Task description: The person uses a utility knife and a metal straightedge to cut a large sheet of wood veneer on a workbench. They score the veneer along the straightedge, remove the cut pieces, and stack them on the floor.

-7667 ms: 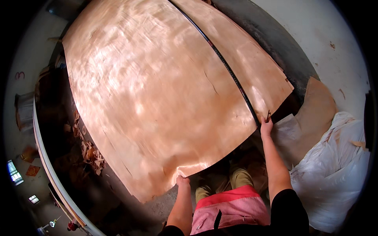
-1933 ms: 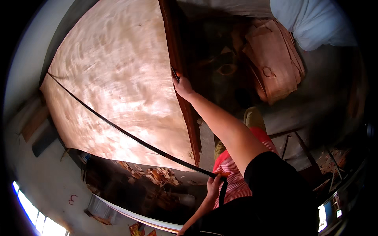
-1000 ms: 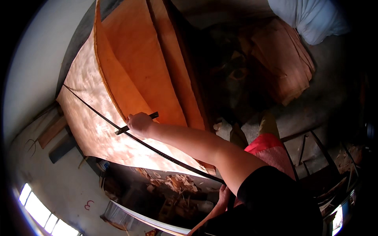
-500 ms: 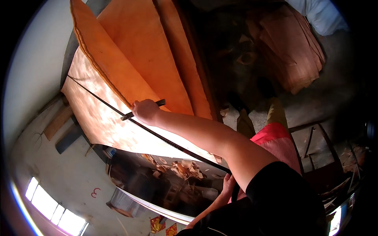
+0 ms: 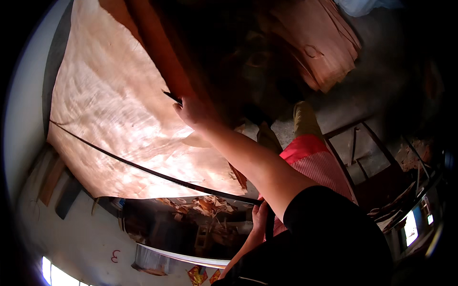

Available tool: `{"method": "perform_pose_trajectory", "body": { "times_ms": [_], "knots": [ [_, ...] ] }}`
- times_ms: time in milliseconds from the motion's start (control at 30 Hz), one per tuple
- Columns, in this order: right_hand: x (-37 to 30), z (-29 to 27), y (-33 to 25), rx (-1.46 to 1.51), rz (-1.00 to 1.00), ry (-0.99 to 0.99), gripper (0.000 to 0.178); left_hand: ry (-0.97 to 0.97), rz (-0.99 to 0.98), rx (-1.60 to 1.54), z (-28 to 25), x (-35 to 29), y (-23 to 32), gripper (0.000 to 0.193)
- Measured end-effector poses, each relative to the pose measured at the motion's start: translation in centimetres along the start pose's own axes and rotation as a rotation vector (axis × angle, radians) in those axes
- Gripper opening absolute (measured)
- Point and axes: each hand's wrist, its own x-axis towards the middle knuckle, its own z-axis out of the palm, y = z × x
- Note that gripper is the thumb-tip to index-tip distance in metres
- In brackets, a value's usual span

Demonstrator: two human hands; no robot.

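Note:
A large, thin, pale sheet that looks like wood veneer (image 5: 109, 90) lies spread out at the left, bright with glare. Across its near part runs a long, dark, narrow strip like a straightedge (image 5: 148, 169). My left hand (image 5: 259, 218) is closed round the strip's near end, close to my body. Reaching over the sheet, my right hand (image 5: 192, 112) grips a dark, flat, knife-like blade (image 5: 171, 97), whose tip points up and left. That hand is at the sheet's right edge, apart from the strip. Its fingers partly hide the blade's other end.
Reddish-brown layers (image 5: 160, 45) border the sheet's right side. Beyond the dark floor lies a stack of brown sheets (image 5: 317, 45). Torn scraps (image 5: 210, 206) lie below the sheet's near edge. A dark metal frame (image 5: 362, 152) stands right of my legs.
The orange folded-over sheet that covered much of the pale one no longer lies over it. My right hand has moved from the strip to the sheet's right edge. The whole view has shifted.

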Motion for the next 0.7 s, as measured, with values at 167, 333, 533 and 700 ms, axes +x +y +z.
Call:
{"method": "perform_pose_trajectory", "body": {
  "times_ms": [167,333,533,700],
  "knots": [
    [3.2,-1.7,4.8,-0.096,0.076,0.037,0.032,0.005,0.018,0.096,0.9,0.8,0.1,0.019],
    [3.8,-1.3,8.4,-0.123,0.004,-0.044,0.031,0.011,0.02,0.052,3.2,0.7,1.0,0.019],
    [7.0,-4.3,9.0,-0.143,-0.138,-0.398,0.034,0.016,0.017,0.174,0.4,2.7,-1.0,0.018],
    [7.5,-16.6,10.6,-0.271,0.013,-0.467,0.037,0.019,0.001,0.102,1.2,2.2,-0.6,0.02]
  ]
}}
